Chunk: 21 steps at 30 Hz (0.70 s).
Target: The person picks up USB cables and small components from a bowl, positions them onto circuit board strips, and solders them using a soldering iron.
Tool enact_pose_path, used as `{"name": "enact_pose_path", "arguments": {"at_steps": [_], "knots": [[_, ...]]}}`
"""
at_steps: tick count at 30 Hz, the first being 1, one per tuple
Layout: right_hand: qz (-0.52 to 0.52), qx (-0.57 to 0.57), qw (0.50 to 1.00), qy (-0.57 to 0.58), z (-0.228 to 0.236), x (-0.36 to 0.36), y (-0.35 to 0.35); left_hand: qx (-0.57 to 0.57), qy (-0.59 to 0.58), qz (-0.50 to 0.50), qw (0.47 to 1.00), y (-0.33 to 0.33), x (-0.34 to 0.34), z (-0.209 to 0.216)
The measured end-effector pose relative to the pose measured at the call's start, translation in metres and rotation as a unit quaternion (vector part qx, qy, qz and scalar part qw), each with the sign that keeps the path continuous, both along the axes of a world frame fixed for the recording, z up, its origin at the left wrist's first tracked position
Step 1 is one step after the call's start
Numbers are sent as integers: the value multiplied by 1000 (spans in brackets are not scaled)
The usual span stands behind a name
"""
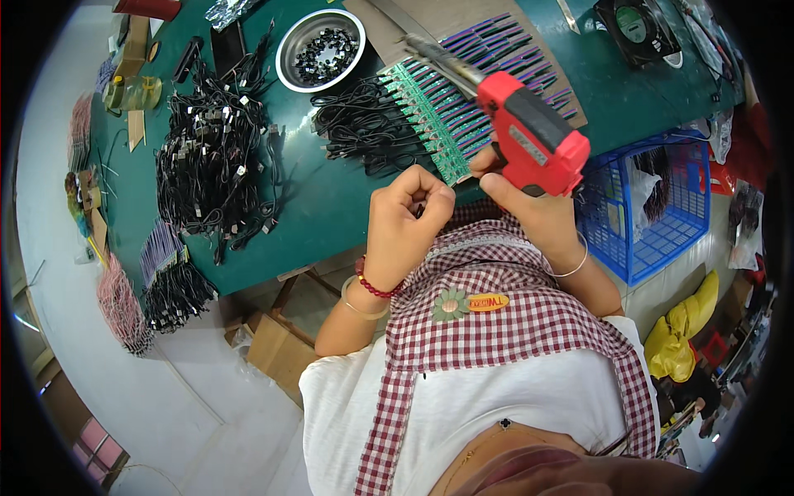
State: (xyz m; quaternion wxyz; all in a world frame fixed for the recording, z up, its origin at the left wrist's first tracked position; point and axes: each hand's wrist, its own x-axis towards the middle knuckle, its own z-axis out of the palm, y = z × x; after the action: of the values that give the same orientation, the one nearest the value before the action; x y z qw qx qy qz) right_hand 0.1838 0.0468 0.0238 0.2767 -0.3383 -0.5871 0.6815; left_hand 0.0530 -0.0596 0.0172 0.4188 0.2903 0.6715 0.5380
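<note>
Left hand: I note the left hand point(401, 219) low at the near edge of the desk point(310, 198), fingers curled inward, thumb drawn toward the forefinger; whether the tips meet, or have hold of anything small, I cannot tell.
Right hand: I find the right hand point(538, 215) opposite, thumb and forefinger reaching up and inward; the gap between them is partly obscured, so I cannot confirm their opening or any hold.
Green circuit-board row: the row of green circuit boards point(426, 124) lies on the desk, just beyond both sets of fingers; its long axis runs from far left to near right, the near end pointing into the space between the hands.
Nearer hand: I judge the two about equal, left fingertips just below that end, right fingertips just to its right; contact is not certain.
Dark strips: the narrow purple-black strips point(504, 58) extend rightward from the boards over a brown sheet point(488, 10).
Red gun-shaped tool: the red-and-black tool point(529, 132) overlaps the right hand in view, metal nozzle toward far left; I cannot verify that the hand grips it.
Black cables: a bundle of black cables point(364, 124) lies along the boards' left side.
Steel bowl: the bowl point(287, 59) of small black parts point(327, 58) sits beyond the bundle.
</note>
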Motion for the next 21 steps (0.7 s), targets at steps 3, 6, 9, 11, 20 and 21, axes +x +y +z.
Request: {"name": "enact_pose_path", "arguments": {"at_steps": [3, 6, 9, 11, 20, 21], "knots": [[8, -47, 998, 27, -3, -1, -5, -37, -80, -11, 996, 2, -1, 1], [22, -32, 999, 5, -4, 0, -5, -30, -49, -4, 998, 3, 3, 0], [11, -11, 1000, 0, -6, 1, -6, -3, 21, -6, 1000, 5, 8, -1], [21, -19, 1000, -10, -8, 3, -4, 23, 69, 5, 997, 8, 11, -2], [89, -12, 993, -81, -7, 15, -3, 70, 242, 6, 968, 10, 12, -1], [61, -61, 996, -11, -7, 14, -4, 63, 252, -3, 966, 9, 12, 0]]}}
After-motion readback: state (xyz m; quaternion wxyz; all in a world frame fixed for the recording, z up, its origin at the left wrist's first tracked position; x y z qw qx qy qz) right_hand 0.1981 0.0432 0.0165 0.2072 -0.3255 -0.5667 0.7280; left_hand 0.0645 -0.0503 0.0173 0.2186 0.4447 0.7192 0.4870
